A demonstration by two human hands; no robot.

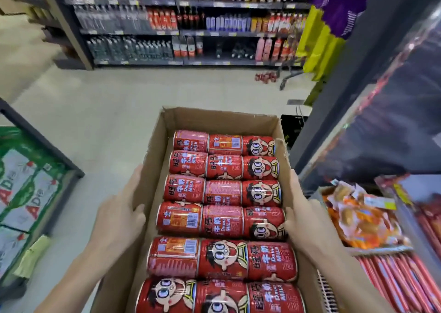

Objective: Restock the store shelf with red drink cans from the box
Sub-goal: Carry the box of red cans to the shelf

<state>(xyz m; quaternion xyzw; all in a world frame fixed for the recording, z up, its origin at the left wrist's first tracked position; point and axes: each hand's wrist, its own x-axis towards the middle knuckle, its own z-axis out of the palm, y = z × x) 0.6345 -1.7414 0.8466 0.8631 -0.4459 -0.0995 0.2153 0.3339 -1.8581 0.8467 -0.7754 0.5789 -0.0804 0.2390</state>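
Observation:
An open cardboard box point(214, 118) is carried in front of me, filled with several red drink cans point(223, 192) lying on their sides in rows of three. My left hand point(119, 211) grips the box's left wall, thumb hooked over the rim. On the opposite side, my right hand point(301, 213) holds the right wall with its thumb inside against a can. The cans show a cartoon face and "Drink Milk" print.
A shelf at the right holds orange snack packs point(360, 215) and red sausage sticks point(391, 279). Green drink cartons point(21, 186) fill a rack at the left. Drink shelves point(181, 31) stand across the pale floor, with a trolley point(290, 75) and red cans point(266, 77) near them.

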